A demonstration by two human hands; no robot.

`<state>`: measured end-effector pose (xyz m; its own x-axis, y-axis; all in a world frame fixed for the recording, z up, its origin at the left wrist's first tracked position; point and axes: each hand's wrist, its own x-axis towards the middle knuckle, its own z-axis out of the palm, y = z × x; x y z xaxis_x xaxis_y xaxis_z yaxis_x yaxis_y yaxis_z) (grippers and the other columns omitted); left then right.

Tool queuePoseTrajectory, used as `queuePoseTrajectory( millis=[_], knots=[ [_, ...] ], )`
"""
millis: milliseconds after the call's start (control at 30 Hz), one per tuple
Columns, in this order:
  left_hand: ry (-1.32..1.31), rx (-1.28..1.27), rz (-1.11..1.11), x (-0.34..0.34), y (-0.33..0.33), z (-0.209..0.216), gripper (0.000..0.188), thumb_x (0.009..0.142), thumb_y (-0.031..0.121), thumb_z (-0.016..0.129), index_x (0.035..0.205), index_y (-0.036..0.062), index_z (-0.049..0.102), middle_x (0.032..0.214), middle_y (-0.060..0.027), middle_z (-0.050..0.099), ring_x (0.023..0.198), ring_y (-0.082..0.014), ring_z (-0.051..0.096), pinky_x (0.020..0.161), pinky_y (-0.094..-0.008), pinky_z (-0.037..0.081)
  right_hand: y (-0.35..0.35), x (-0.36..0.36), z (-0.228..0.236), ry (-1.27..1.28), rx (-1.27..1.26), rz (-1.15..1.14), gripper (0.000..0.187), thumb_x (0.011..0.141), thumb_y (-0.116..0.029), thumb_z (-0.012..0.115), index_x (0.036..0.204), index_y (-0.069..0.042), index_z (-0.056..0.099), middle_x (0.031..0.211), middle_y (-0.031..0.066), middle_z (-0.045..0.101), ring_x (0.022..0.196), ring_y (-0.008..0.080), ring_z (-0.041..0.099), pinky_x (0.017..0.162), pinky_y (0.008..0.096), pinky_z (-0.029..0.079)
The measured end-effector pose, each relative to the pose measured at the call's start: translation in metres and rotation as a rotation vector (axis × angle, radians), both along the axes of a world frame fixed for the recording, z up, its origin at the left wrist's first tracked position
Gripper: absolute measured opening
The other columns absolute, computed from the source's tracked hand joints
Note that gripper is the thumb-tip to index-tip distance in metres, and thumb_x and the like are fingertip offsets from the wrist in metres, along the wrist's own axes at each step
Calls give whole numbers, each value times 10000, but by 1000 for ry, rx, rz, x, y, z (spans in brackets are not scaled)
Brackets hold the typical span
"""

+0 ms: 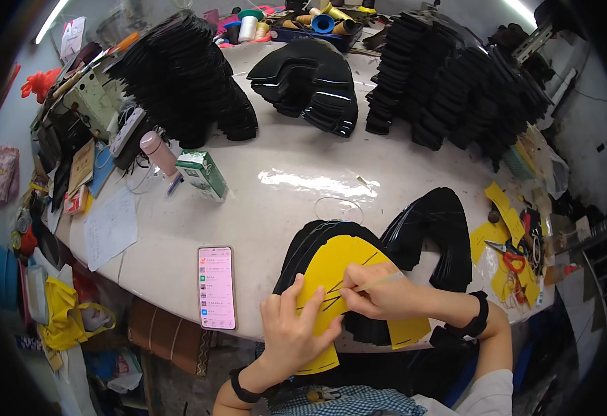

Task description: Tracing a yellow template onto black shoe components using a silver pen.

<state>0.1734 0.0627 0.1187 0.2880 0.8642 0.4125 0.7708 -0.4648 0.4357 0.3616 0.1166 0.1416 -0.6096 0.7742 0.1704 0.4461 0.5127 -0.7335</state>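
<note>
Pressing flat with spread fingers, the left hand [291, 331] pins the yellow template [341, 277] on the black pieces [317, 239] at the table's near edge. The right hand [380, 295] pinches a pen [381, 281] in its slot; a shifting template would likely misplace the mark

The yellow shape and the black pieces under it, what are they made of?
The yellow shape looks like thin card or stiff paper: flat, matte, with slits cut through it. The left hand presses it down while the right hand holds a pen on it. The black pieces look like leather or faux leather, thin and slightly glossy; which one, I cannot tell.
</note>
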Motion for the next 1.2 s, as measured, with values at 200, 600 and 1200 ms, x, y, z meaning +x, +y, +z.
queuePoseTrajectory(
  millis=[200,600,1200],
  knots=[
    [7,-6,-1,1,1,1,477,571,244,764,992,61,634,1117,-196,512,825,-285,447,736,-367,378,-1,0,1,-43,160,105,155,788,-125,600,774,-50,464,621,92,543,540,278,564,481,354,438],
    [-69,-79,-97,-17,10,6,518,598,408,779,997,100,659,1132,-124,540,830,-225,446,742,-361,329,2,-9,8,221,-234,57,168,851,-157,582,812,4,557,639,87,599,511,138,567,478,258,418],
    [-163,-116,-149,-33,19,-1,437,551,338,811,900,111,677,1117,-6,572,890,-210,449,786,-343,322,2,-42,5,87,-59,76,112,778,-157,661,794,-62,604,725,85,639,624,231,623,538,298,476]
  ],
)
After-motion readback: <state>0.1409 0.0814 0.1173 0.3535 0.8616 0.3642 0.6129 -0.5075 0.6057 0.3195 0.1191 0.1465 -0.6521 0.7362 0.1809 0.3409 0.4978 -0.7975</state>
